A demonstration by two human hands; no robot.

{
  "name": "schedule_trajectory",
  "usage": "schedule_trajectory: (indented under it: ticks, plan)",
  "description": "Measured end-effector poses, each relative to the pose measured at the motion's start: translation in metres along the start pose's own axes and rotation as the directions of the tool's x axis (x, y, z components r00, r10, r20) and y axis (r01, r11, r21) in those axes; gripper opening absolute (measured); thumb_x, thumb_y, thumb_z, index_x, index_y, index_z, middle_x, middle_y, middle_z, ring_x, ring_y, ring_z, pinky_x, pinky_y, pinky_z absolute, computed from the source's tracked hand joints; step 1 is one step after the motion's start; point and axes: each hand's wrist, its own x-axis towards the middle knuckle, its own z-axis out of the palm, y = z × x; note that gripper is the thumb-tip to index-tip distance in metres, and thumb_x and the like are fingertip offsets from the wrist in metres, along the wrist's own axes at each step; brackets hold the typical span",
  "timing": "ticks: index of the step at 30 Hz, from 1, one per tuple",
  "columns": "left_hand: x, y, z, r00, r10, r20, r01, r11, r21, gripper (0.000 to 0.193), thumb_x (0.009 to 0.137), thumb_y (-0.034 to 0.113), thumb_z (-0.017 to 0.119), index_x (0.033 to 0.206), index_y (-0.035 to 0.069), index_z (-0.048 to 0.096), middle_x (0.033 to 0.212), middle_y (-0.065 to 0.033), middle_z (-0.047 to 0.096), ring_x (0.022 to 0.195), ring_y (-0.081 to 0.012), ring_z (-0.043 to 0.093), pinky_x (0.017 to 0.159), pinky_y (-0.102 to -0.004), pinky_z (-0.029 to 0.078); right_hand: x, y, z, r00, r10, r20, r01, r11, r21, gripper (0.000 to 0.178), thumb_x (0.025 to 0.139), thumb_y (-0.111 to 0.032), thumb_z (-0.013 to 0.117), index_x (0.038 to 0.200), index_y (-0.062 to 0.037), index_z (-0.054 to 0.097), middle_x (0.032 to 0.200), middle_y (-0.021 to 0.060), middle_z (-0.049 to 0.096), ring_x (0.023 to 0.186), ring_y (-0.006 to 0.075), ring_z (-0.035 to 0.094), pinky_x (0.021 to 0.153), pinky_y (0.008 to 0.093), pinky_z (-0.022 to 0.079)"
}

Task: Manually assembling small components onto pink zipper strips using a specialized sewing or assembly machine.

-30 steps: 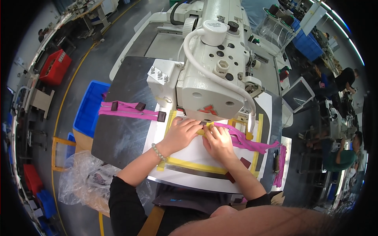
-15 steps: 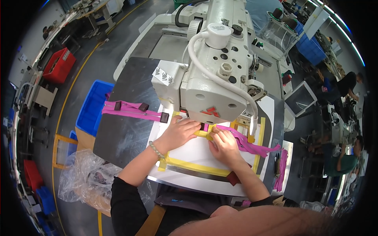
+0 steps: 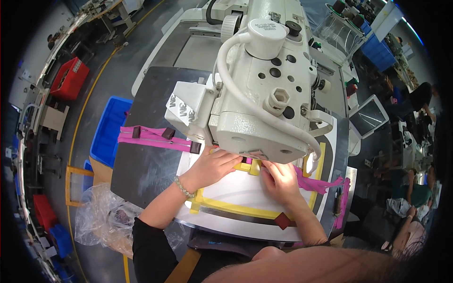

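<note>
My left hand point(image 3: 214, 166) lies flat on a white template plate point(image 3: 236, 193) edged with yellow tape, its fingertips tucked under the head of a large white industrial sewing machine point(image 3: 264, 89). My right hand point(image 3: 281, 181) presses a magenta strap point(image 3: 314, 181) against the plate just right of the needle area. The strap runs on to the right, past the plate's yellow edge. Neither hand grips anything; both press down with fingers spread. A beaded bracelet sits on my left wrist. The needle itself is hidden by the machine head.
More magenta straps with dark buckles point(image 3: 158, 137) lie on the dark table point(image 3: 146, 165) at the left. A blue crate point(image 3: 106, 137) and a clear plastic bag point(image 3: 101, 219) stand on the floor to the left. Other people sit at stations on the right point(image 3: 415, 99).
My head has moved closer to the machine, so it fills more of the view. Both hands stay pressed on the strap under the machine head, the right shifted slightly toward the needle.
</note>
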Motion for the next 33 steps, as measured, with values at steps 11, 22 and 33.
schedule_trajectory:
  ticks: [11,22,33]
  plan:
    - [0.001,-0.001,0.004,0.996,-0.076,-0.05,0.065,0.977,-0.203,0.014,0.082,0.022,0.067,0.094,0.014,0.067,0.098,0.0065,0.065,0.099,-0.0112,0.057,0.093,-0.0442,0.033,-0.023,0.021,0.016,0.997,0.073,0.034,-0.072,0.997,-0.003,0.028,0.071,-0.001,0.071,0.099,-0.0061,0.069,0.101,0.012,0.067,0.094,0.0343,0.062,0.088,0.0438,0.047]
    - [-0.006,-0.002,0.012,0.996,-0.057,-0.064,0.047,0.989,-0.142,0.006,0.084,0.018,0.06,0.087,0.016,0.065,0.077,0.0064,0.064,0.079,-0.012,0.061,0.091,-0.0418,0.033,-0.026,0.026,0.016,0.998,0.031,0.046,-0.031,0.999,0.01,0.039,0.062,0.001,0.07,0.101,-0.0029,0.066,0.103,0.015,0.064,0.102,0.0368,0.06,0.091,0.0449,0.049]
    - [-0.006,-0.002,0.012,0.998,-0.041,-0.042,0.036,0.993,-0.115,0.007,0.082,0.015,0.059,0.085,0.016,0.065,0.079,0.0049,0.066,0.086,-0.0149,0.061,0.092,-0.0433,0.032,-0.021,0.023,0.011,0.995,0.057,0.079,-0.068,0.987,0.143,0.035,0.065,0.002,0.068,0.099,-0.0032,0.067,0.102,0.0131,0.065,0.1,0.035,0.061,0.088,0.0414,0.049]
